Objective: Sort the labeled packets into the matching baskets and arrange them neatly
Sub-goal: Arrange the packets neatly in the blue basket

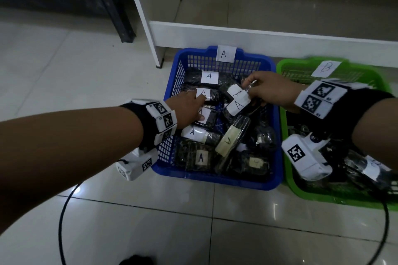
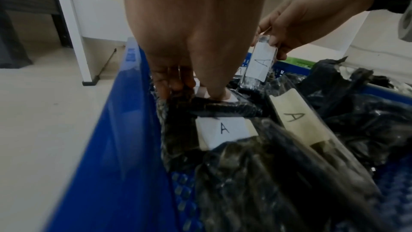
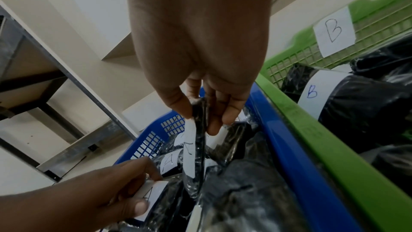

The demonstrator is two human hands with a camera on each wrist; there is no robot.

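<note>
Right hand point(image 1: 267, 90) over the far right part of the blue basket point(image 1: 277, 170), thumb and fingers pinched on the top edge of a slim black packet point(image 2: 256, 66) with a white "A" label, packet hanging upright from the pinch, lower end down among the others. Seen from the right wrist: thumb on the labelled face, fingertips point(image 3: 214, 126) on the back, palm turned down, forearm reaching in across the green basket point(image 1: 336, 200)

Left hand point(image 1: 187, 107) in over the basket's left wall, palm down, fingers bent onto an "A"-labelled packet point(image 1: 205, 117) lying flat near that wall; thumb tip pressed on its white label, other fingers curled over its far edge. Whether lifted or merely pinned, impossible to tell. Hands apart, each on its own packet, a short gap between them

Blue basket on the tiled floor point(image 1: 86, 66), tagged "A" on its back rim point(image 1: 225, 54), holding a loose heap of black plastic-wrapped packets, most showing "A" labels at different angles, some overlapping. Just to its right, touching or nearly so, green basket tagged "B" point(image 1: 326, 69), with black packets inside, one bearing a "B" label point(image 3: 312, 93)

White shelf unit point(image 1: 237, 32) right behind both baskets. Black cable point(image 1: 62, 221) looping over the floor in front
</note>
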